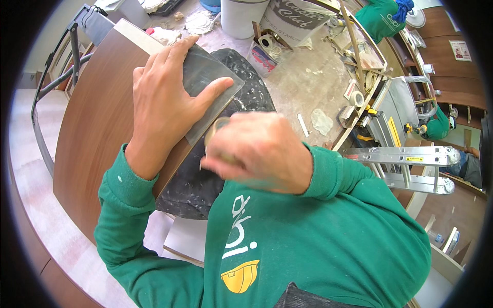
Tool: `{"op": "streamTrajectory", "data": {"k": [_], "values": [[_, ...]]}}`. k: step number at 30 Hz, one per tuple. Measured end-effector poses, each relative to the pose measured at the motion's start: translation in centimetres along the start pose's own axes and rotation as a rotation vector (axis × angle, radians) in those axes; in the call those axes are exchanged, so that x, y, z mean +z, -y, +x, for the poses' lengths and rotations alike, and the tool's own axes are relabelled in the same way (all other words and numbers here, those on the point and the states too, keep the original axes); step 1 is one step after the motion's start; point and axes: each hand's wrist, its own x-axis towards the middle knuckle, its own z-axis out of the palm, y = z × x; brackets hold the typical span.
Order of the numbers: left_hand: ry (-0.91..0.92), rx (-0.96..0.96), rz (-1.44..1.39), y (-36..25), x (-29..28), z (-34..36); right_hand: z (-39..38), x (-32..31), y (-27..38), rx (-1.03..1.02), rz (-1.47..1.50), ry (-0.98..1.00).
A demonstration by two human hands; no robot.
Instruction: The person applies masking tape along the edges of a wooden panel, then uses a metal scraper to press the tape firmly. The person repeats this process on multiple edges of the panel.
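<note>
My left hand (164, 97) lies with fingers and thumb spread on a thin, clear grey plastic sheet (208, 74). The sheet rests along the right edge of a large wood-grain panel (97, 113), which stands tilted on my left. Beside that edge my right hand (257, 151) is closed around a round object with a tan rim (211, 129). Motion blurs this object and hides part of it, so its exact kind does not show. Dark, white-spotted trousers (259, 90) lie beyond and below the hands.
On the dusty floor ahead are a white bucket (241, 20), a white bag (295, 20), a small box (264, 61) and a tape roll (356, 99). A metal ladder (405, 155) lies to the right. Two people in green, one far (377, 23) and one at right (438, 126), are nearby.
</note>
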Motion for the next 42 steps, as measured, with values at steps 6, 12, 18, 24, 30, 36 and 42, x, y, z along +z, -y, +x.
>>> {"op": "streamTrajectory", "data": {"k": [6,12,18,24,30,36,42], "values": [[-0.018,-0.007,-0.067,-0.2,-0.2,0.2,-2.9,-2.5,-0.4,0.100,0.353,0.375],[-0.055,-0.187,-0.470,1.3,-0.7,1.3,-8.6,-0.9,-6.3,0.330,0.087,0.301],[-0.105,-0.286,-0.478,3.9,-1.1,1.9,-14.7,4.2,-11.6,0.275,0.065,0.312],[-0.144,-0.254,-0.410,5.0,-1.5,2.2,-14.8,4.8,-12.2,0.397,0.151,0.403],[-0.178,-0.283,-0.444,6.8,-1.9,1.6,-12.1,2.5,-10.8,0.301,-0.023,0.488],[-0.293,-0.320,-0.378,9.9,-3.8,-0.2,-4.2,-2.8,-10.6,0.319,0.414,0.111],[-0.256,-0.453,-0.399,10.5,-5.0,-1.9,1.7,-2.8,-9.5,0.225,0.430,0.157]]}}
